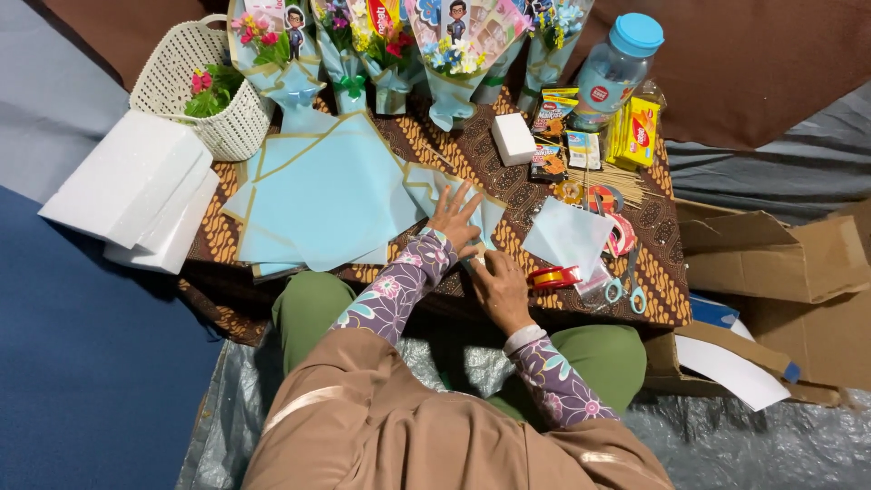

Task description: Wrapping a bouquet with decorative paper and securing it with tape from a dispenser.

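Observation:
My left hand [455,218] lies flat, fingers spread, on a folded piece of light blue wrapping paper [426,189] on the low table. My right hand [497,283] rests just beside it near the table's front edge, fingers curled against the paper's lower corner; whether it pinches the paper is hard to tell. A red tape roll [554,276] sits right of my right hand. A stack of light blue sheets with gold edges [318,195] spreads to the left.
Several wrapped flower bouquets [390,50] line the far edge, with a white basket [195,86], white foam blocks [136,191], a small white block [513,138], snack packets [555,136], a blue-lidded jar [617,63], scissors [626,286] and cardboard boxes [780,263] at right.

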